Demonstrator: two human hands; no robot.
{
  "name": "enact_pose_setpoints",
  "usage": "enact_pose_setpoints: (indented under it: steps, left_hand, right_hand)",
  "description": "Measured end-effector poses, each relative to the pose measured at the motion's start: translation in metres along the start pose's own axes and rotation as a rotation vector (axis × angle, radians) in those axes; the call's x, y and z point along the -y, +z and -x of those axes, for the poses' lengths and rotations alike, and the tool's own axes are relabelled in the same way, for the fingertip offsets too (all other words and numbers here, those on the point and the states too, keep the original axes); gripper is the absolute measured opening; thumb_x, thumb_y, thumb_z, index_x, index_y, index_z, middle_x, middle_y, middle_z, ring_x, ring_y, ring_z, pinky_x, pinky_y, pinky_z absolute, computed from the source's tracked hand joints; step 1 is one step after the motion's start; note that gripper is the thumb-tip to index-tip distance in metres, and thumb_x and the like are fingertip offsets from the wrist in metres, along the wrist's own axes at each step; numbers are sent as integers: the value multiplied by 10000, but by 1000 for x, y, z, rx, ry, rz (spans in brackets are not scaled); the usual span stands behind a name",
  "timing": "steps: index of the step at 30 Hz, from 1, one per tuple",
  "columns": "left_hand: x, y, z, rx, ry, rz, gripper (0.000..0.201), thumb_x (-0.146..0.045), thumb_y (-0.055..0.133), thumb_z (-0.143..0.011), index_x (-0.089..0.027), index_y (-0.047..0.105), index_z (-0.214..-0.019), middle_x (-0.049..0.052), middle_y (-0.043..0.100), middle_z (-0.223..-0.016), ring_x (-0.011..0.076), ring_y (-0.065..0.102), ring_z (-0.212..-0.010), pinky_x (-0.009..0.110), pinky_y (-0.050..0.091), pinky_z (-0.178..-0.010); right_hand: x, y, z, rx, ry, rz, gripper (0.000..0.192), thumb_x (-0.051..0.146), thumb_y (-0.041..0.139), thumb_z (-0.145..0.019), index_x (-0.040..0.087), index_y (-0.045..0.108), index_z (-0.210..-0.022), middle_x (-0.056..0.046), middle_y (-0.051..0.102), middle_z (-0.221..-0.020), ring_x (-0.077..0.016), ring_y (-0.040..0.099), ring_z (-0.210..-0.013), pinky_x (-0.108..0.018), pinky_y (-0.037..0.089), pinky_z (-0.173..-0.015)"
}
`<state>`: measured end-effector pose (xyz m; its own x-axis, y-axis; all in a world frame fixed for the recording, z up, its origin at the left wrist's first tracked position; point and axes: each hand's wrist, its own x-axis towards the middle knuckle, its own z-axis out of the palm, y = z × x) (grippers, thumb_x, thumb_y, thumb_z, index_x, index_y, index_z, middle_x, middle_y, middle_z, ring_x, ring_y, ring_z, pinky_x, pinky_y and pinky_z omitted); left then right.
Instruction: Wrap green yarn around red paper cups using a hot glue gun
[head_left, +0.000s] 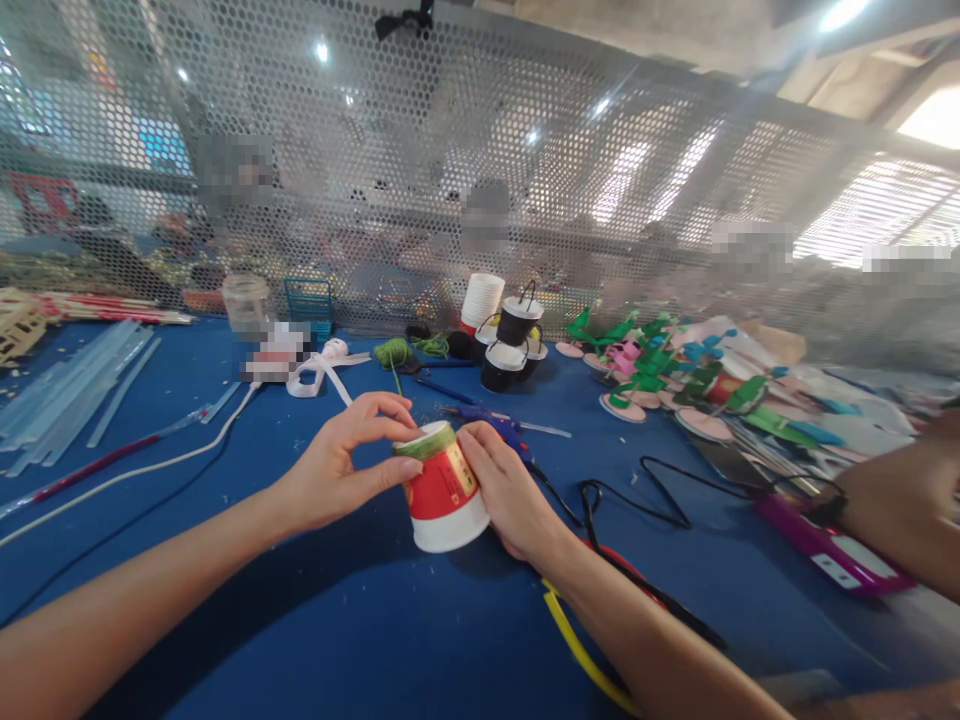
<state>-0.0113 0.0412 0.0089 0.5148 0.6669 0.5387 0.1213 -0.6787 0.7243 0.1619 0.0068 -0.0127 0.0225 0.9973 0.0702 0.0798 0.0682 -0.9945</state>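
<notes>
A red and white paper cup (442,495) is held above the blue table, tilted, its narrow end up. Green yarn (424,445) wraps around that narrow end. My left hand (349,455) closes on the cup from the left, thumb on the green band and fingers at the upper rim. From the right, my right hand (510,485) grips the cup's side; some of its fingers are hidden behind the cup. A green yarn ball (393,353) lies beyond my left hand, with a strand running down toward it. Just behind the cup lies a blue glue gun (499,420).
Stacked white cups (484,297) and small black buckets (504,368) stand at the back. Green craft figures (652,365) crowd the right, near a purple power strip (832,550) and another person's arm (900,500). Glue sticks (82,390) and a white cable (180,455) lie left.
</notes>
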Motion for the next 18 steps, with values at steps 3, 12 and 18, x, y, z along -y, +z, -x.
enact_pose_setpoints:
  steps: [3,12,18]
  left_hand:
    - [1,0,0,0,2,-15,106,-227,607,-730,-227,652,-825,44,563,-897,217,503,-1025,386,417,-873]
    - [1,2,0,-4,21,-103,124,-234,599,-720,-201,624,-837,62,579,-901,216,506,-1000,402,415,-875]
    - [-1,3,0,-31,23,-164,65,-237,603,-722,-196,635,-761,58,579,-857,210,518,-969,388,422,-856]
  right_hand:
    - [-2,0,-1,-10,-19,26,260,461,414,-788,208,412,-726,49,389,-600,-105,368,-519,-240,326,-478]
    - [-2,-2,-1,-58,-126,213,224,406,367,-819,211,398,-714,44,388,-599,-118,396,-535,-247,328,-477]
    - [2,-1,0,-43,-143,284,195,367,341,-831,216,384,-716,35,405,-607,-128,418,-548,-258,345,-493]
